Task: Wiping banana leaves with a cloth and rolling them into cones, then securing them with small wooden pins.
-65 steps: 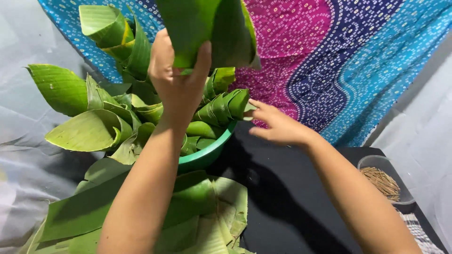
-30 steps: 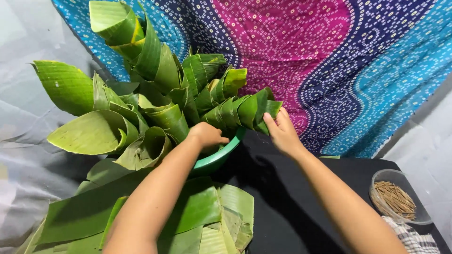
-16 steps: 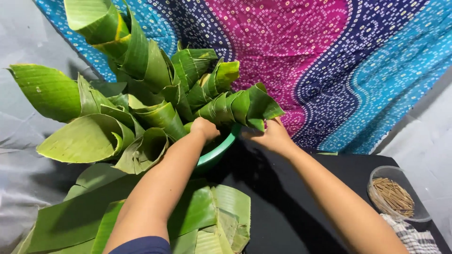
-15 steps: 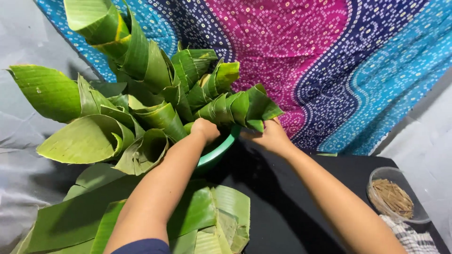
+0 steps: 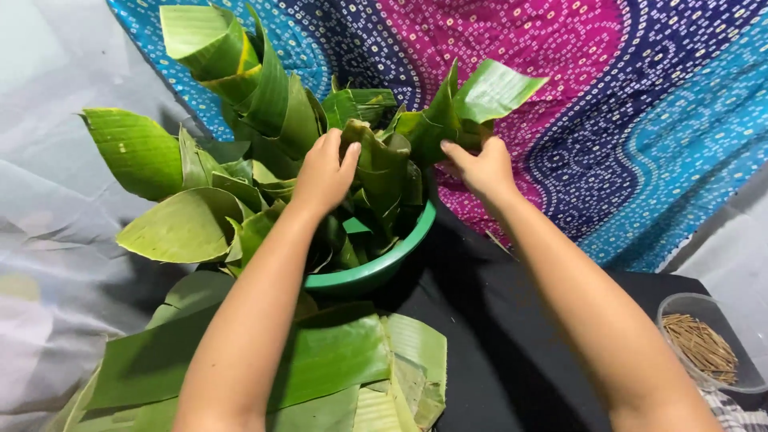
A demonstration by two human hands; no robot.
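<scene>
A green plastic bowl [image 5: 376, 270] stands on a black surface, packed with several rolled banana-leaf cones [image 5: 240, 80]. My left hand [image 5: 324, 172] rests among the cones at the bowl's middle, its fingers closed around one folded leaf cone [image 5: 384, 164]. My right hand [image 5: 480, 168] grips the base of another cone [image 5: 472, 100] at the bowl's far right rim, and that cone stands lifted above the others.
Flat banana leaves [image 5: 336, 368] lie stacked in front of the bowl. A clear container of thin sticks [image 5: 704, 348] sits at the right edge. A patterned blue, pink and purple cloth [image 5: 608, 88] hangs behind, and grey sheeting [image 5: 48, 200] covers the left.
Both hands have moved up from the bowl's near rim into the cones. The right hand has taken hold of a cone and raised it.
</scene>
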